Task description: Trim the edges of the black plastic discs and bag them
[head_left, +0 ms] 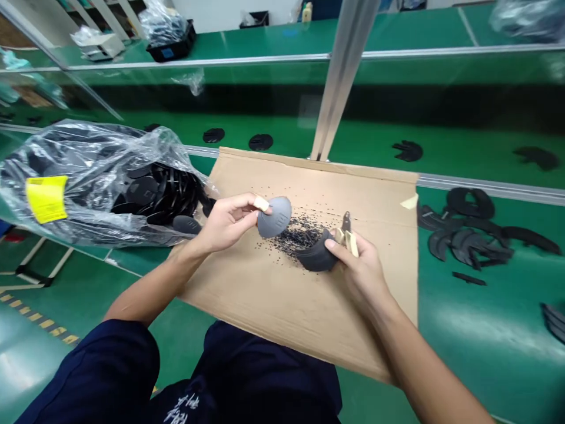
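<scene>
My left hand (225, 225) pinches a flat, rounded dark-grey plastic piece (274, 219) between thumb and fingers, its slotted face toward me. Wrapped around a small stack of curved black plastic pieces (314, 253), my right hand (365, 265) also holds a pair of pliers (346, 222), whose metal jaws poke up past the fingers. Both hands wear pale finger covers. Below them, many tiny black scraps (296, 231) lie scattered on a cardboard sheet (256, 300). The pliers' handles are mostly hidden by my palm.
On the left, a clear plastic bag (88, 153) with a yellow label spills black pieces (150, 191). Several curved black pieces (472, 238) lie on the green table (468, 335) at right. A metal post (338, 82) rises behind the cardboard. A black bin (172, 47) sits on the shelf.
</scene>
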